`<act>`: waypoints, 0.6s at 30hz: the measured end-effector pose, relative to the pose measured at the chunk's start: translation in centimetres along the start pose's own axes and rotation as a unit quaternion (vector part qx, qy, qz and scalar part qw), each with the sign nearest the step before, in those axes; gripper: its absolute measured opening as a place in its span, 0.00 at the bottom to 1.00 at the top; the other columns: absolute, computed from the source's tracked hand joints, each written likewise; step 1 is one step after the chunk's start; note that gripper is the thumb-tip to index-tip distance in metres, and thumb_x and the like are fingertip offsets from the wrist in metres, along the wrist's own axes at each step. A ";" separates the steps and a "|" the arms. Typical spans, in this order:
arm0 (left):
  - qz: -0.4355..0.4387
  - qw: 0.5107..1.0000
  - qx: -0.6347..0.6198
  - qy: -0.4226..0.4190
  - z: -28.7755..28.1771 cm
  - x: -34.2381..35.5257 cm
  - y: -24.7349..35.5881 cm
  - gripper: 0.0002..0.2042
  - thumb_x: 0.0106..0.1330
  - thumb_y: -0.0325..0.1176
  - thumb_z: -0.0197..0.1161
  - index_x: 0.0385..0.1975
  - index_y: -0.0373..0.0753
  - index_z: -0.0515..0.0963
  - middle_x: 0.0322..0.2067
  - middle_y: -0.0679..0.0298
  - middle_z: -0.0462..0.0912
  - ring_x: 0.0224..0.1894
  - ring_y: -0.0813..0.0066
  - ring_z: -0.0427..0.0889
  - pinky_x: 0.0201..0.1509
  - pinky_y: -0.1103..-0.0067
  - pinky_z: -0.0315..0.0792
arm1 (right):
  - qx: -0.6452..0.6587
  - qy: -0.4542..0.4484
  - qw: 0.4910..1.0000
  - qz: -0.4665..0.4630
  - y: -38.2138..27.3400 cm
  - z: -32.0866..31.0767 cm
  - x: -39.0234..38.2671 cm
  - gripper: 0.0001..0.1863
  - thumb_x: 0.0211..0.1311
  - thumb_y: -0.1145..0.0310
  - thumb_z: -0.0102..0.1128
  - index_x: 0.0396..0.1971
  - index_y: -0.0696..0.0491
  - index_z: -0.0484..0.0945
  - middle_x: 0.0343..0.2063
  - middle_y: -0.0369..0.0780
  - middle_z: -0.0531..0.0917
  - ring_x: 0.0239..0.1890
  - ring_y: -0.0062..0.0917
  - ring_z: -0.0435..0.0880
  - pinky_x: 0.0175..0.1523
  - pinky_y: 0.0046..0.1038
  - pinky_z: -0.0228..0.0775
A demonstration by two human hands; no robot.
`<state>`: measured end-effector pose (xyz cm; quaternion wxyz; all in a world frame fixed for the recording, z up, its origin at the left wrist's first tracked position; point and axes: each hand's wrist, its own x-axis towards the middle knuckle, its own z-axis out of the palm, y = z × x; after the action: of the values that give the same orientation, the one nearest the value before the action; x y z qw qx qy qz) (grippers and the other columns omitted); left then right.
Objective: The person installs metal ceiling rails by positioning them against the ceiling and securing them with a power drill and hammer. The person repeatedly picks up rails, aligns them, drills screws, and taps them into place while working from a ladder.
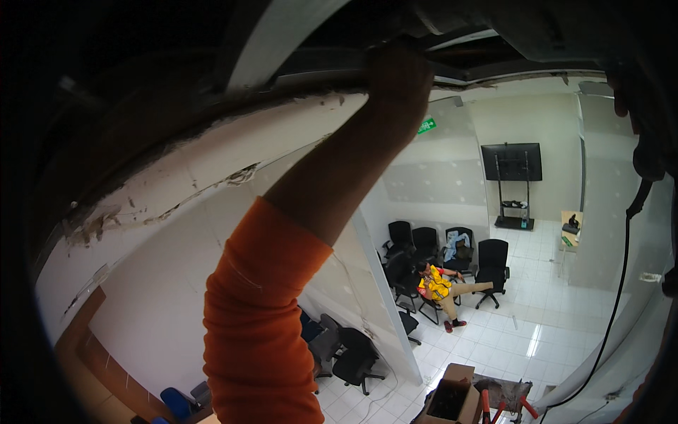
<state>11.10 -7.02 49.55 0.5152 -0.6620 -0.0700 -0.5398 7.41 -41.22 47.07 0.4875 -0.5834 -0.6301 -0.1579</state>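
Note:
My left forearm, in an orange sleeve, reaches up through the middle of the head view. My left hand (397, 74) is raised against a metal ceiling frame (462, 74), its fingers hidden in shadow. A pale strip (272, 32) runs above it. At the upper right edge, fingertips of my right hand (623, 102) curl at a dark object (648, 159) with a black cable (625, 254) hanging from it; what they grip is too dark to make out.
Below are a cardboard box (448, 392), red-handled tools (494, 403), office chairs (353, 357), a partition (381, 290), a screen on a stand (512, 161) and a small table (571, 219). A person in a yellow vest (439, 283) reclines on chairs, one leg raised. A cracked bulkhead (183, 159) crosses the left.

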 end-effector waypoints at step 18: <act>-0.015 0.990 -0.037 -0.136 -1.2 0.5 1.0 0.12 0.62 0.37 0.70 0.44 0.46 0.87 0.44 0.68 0.84 0.51 0.69 0.81 0.51 0.72 0.74 | -0.071 0.043 0.995 -0.053 1.0 0.2 1.9 0.41 0.54 0.43 0.74 0.54 0.63 0.74 0.37 0.48 0.84 0.29 0.33 0.88 0.32 0.28 0.83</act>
<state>11.17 -8.59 49.18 0.4680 -0.7465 -0.1297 -0.4548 8.49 -39.65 48.15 0.4623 -0.5750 -0.6256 -0.2532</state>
